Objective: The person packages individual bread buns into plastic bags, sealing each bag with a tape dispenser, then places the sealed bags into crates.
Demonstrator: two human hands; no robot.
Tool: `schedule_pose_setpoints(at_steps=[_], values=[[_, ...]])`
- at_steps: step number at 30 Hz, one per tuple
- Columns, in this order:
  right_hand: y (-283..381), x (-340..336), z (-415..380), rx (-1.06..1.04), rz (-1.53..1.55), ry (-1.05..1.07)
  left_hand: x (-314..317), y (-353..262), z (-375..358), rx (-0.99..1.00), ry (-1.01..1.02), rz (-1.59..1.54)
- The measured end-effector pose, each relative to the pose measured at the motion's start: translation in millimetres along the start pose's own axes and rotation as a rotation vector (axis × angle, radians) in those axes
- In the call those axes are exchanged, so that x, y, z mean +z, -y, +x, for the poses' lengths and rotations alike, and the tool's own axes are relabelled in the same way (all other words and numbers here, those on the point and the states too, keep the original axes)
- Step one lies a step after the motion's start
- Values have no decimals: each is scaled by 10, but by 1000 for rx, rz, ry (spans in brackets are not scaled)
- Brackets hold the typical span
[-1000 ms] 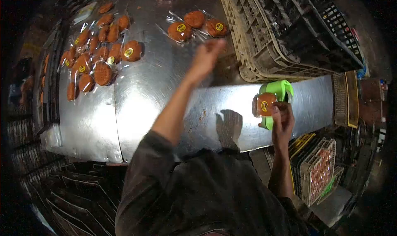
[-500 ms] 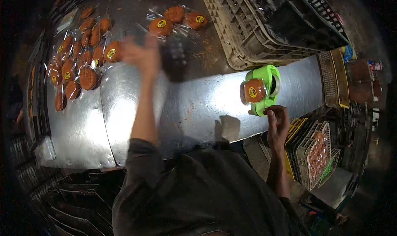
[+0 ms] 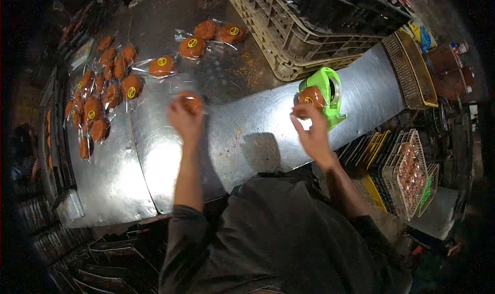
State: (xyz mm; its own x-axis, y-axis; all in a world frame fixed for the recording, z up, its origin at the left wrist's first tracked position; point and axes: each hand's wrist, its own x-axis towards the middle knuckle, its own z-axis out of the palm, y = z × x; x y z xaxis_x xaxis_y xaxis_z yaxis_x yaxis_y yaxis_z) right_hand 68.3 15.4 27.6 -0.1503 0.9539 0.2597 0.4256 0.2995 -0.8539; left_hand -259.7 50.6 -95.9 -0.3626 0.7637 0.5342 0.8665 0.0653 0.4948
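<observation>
My left hand is above the metal table, its fingers closed round a reddish-brown round cookie, slightly blurred. My right hand is at the green tape dispenser, thumb and fingers pinched at the lower edge of a wrapped cookie with a yellow label. That cookie rests against the dispenser's left side; the fingers partly cover it. To the left of my left hand lies a pile of wrapped cookies, several with yellow labels. One labelled cookie lies apart, to the right of the pile.
Several wrapped cookies lie farther back on the metal table. A large grey crate stands behind the dispenser, with a yellowish basket at the table's right end. Stacked crates stand below on the right.
My left hand has come back toward me and now holds a cookie. A labelled cookie now lies where that hand was. My right hand has moved onto the cookie at the dispenser. The view has shifted.
</observation>
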Motion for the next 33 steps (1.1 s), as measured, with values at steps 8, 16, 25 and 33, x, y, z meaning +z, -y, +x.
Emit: schedule_pose_setpoints(at_steps=[8,16,25,33], values=[[-167,262,-192,456,848,212,-234,-1441,-911,-630,389,-1486],[-271,-38,-487,443,791,182,-491,-1893,-1059,-645,609,-1249],[-110,-307,-690,205,490,-98,-637,-2439,-965,-725,646,-1158],[-5,-461,-801,30,242,-376,-717,-2810,-820,460,507,-736]])
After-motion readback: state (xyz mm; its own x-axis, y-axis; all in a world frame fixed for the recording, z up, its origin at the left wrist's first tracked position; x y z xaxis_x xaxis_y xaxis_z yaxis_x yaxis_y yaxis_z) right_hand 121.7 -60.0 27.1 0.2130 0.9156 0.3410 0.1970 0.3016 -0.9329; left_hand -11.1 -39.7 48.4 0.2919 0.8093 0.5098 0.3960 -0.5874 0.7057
